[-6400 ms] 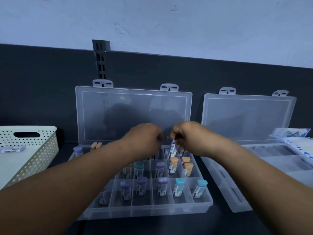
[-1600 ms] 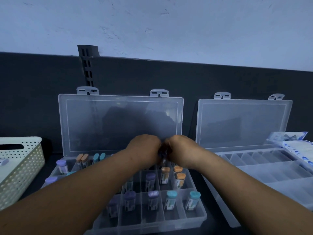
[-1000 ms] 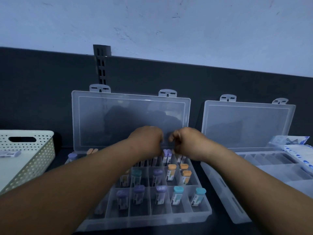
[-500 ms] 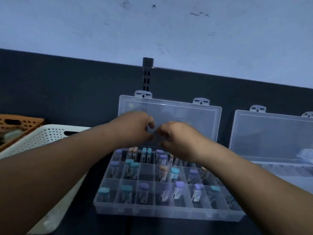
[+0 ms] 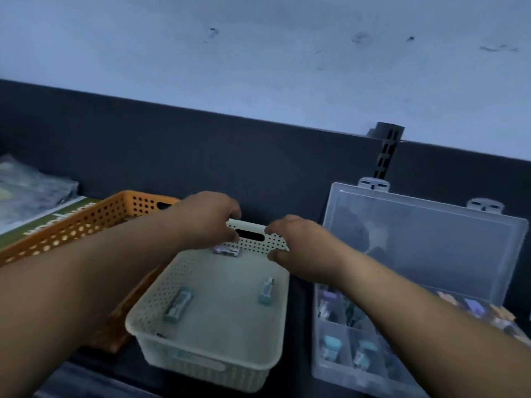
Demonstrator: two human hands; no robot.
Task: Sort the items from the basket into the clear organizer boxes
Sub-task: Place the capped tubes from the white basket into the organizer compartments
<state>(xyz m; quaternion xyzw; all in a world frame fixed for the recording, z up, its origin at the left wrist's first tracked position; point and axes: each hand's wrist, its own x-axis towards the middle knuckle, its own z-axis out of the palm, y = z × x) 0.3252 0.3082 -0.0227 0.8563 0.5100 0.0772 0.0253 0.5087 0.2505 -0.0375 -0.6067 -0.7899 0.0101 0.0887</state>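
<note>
The white basket [image 5: 207, 366] sits close in front. The clear organizer box [image 5: 321, 372] is just beside it on the right. Many slots in the box already hold sorted tubes [image 5: 330, 344] with teal, purple and orange caps, so I think most of the sorting is done.

3 tubes are left on the basket floor. The left teal tube [image 5: 178, 304] lies near the left wall. The right teal tube [image 5: 266, 291] lies near the right wall. The purple tube [image 5: 226, 250] lies at the far end, under the handle hole.

Both hands hang over that far end. The left hand [image 5: 207, 219] has loosely bent fingers right above the purple tube and holds nothing I can see. The right hand [image 5: 298, 242] is loosely bent too, and looks empty.

My guess is the purple tube goes next, then the 2 teal ones.

Farther back, the box lid [image 5: 425, 254] stands open. An orange basket [image 5: 86, 222] sits to the left.
</note>
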